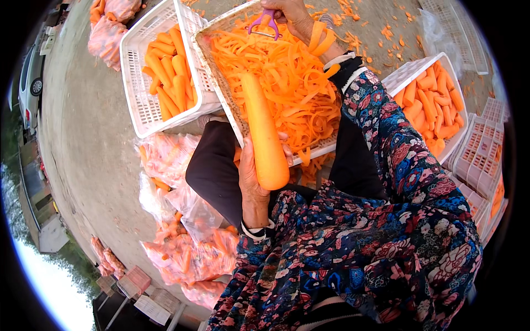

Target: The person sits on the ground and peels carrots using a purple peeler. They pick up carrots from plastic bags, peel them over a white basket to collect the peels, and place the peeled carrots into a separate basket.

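Note:
My left hand (250,171) grips a large orange carrot (265,136) with a smooth surface, fingers wrapped around its thick lower half. The carrot points away from me, its narrower end over the peelings. My right hand (292,14) holds a purple Y-shaped vegetable peeler (265,22) beyond the carrot's far end, apart from it. Curled carrot peelings (294,99) fill a white plastic crate (221,87) between my knees, its wall stained brown. Strips of carrot peel (322,41) cling to my right wrist.
A white crate (128,95) at left and another white crate (455,142) at right hold carrots. Plastic bags of carrots (194,252) lie at left on the concrete floor (95,165). Stacked crates (478,153) stand far right. Peel scraps (352,41) litter the floor. A parked car (31,87) is far left.

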`<action>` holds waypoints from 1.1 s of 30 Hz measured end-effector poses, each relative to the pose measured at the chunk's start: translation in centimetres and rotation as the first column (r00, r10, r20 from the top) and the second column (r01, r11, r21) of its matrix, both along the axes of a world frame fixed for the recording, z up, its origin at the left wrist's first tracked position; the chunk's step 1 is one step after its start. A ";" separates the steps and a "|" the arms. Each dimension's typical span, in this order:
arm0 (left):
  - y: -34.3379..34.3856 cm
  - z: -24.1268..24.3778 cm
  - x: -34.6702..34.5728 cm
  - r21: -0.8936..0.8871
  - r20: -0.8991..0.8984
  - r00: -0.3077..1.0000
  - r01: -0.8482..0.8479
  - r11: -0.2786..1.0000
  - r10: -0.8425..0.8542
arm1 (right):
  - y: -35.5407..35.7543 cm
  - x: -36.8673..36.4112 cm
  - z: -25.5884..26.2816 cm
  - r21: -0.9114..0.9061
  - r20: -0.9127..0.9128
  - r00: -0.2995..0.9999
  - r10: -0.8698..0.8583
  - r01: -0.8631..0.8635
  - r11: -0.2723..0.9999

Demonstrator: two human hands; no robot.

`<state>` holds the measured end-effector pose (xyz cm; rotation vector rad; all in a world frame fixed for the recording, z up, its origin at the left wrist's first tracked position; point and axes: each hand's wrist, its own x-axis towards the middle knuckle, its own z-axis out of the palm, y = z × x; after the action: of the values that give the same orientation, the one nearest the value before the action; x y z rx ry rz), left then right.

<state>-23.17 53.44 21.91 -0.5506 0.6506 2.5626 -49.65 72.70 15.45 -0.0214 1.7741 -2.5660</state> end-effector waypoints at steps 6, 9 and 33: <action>-1.7 -1.4 0.1 0.183 0.000 1.000 -0.008 0.983 0.009 | -3.2 15.8 8.0 -0.287 0.167 0.891 0.423 -0.366 0.885; -1.0 -1.3 -0.3 -0.029 0.238 0.963 -0.125 0.992 0.128 | -3.8 18.9 8.0 -0.374 0.290 0.829 0.478 -0.361 0.854; -0.2 -0.5 0.9 0.042 0.011 1.000 -0.008 0.999 0.008 | -2.5 9.8 1.4 -0.410 0.163 0.961 0.222 -0.139 0.901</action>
<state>-22.31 53.24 21.37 -0.5541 0.5910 2.5724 -39.82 70.16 16.90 0.0673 1.1059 -2.6275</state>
